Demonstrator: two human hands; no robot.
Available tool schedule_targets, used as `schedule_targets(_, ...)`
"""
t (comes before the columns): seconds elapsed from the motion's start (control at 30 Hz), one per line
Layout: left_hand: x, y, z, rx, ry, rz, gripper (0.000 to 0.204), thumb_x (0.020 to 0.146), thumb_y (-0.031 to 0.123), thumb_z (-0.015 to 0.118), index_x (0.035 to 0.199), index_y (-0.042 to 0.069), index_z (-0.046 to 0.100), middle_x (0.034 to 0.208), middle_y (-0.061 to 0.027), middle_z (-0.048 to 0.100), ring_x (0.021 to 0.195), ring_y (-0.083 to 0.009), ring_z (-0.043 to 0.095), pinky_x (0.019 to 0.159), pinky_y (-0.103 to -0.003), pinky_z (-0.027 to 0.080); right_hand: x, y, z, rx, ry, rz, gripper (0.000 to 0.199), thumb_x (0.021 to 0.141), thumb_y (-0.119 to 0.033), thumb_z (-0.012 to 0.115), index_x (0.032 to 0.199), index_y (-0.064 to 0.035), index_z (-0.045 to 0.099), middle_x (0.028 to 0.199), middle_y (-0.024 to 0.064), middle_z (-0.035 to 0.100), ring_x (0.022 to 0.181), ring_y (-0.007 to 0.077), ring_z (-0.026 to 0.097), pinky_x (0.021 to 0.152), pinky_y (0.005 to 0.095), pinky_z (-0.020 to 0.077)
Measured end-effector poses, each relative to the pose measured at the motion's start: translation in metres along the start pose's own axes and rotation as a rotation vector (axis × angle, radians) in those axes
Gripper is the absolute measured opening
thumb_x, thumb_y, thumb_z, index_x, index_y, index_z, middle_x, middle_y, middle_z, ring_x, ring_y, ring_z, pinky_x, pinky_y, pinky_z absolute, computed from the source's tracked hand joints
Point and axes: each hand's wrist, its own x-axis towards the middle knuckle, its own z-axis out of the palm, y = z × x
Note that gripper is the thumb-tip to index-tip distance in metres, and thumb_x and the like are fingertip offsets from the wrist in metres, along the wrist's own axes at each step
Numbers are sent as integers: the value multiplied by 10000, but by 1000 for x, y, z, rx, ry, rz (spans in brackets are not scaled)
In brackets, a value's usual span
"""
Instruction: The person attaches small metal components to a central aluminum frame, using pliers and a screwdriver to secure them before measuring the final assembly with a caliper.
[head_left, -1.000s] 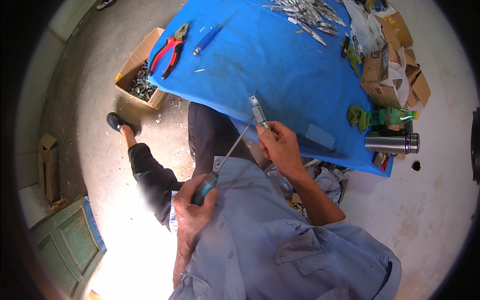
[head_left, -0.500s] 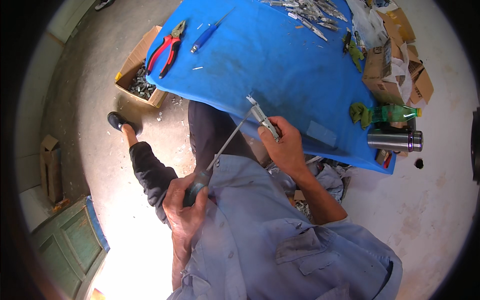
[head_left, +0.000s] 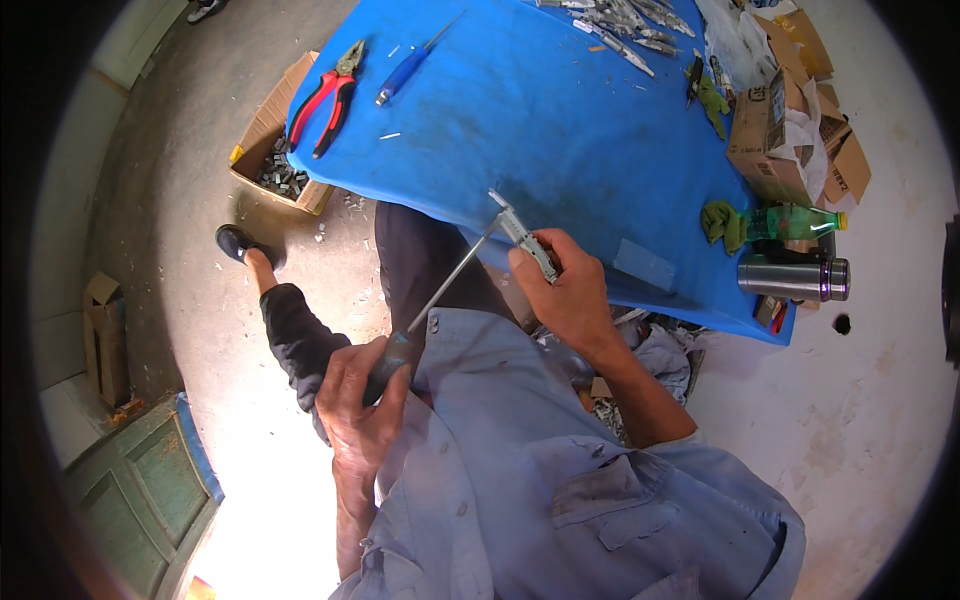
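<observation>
My left hand (head_left: pixel 362 408) is wrapped round the dark handle of a screwdriver (head_left: pixel 447 287), whose long metal shaft slants up to the right. Its tip meets the side of a slim grey metal part (head_left: pixel 518 228), perhaps a small latch or lock mechanism. That part is gripped between the thumb and fingers of my right hand (head_left: pixel 566 283), above my lap at the table's near edge. The lower end of the part is hidden in my palm. What the tip touches exactly is too small to tell.
On the blue-covered table (head_left: pixel 470 110) lie red-and-black pliers (head_left: pixel 328 100), a blue screwdriver (head_left: pixel 405 75) and a pile of metal parts (head_left: pixel 630 25). A steel flask (head_left: pixel 792 277), green bottle (head_left: pixel 790 223) and cardboard box (head_left: pixel 770 140) line the right. Another box (head_left: pixel 272 185) holds small metal pieces.
My left hand and the screwdriver handle have shifted slightly left and up. My right hand and the metal part have moved a little left. Both grips stay the same.
</observation>
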Motion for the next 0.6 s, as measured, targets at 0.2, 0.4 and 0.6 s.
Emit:
schedule_targets(0.2,5,1,-3,31,-33,14,421,791,-36,825,1194,34,726,1051,-142,713,881,-278,748,764,-353,602,2,6,-2,-3,17,-81,309,1006,-317,675,1105,-25,683,844,190,735,780,357,745,710,423,566)
schedule_targets(0.4,15,-1,-11,42,-117,-2,461,793,-44,833,1231,39,717,1061,-158,733,922,-296,756,790,-365,609,9,14,-3,-52,38,-222,277,991,-281,667,1120,-36,682,845,201,715,763,420,702,672,470,548)
schedule_targets(0.6,30,1,-19,64,-213,24,511,786,-95,822,1266,45,716,1085,-160,746,956,-293,758,822,-356,609,20,25,-11,-132,-18,-338,238,978,-255,658,1103,-53,668,815,200,681,734,426,668,622,497,506)
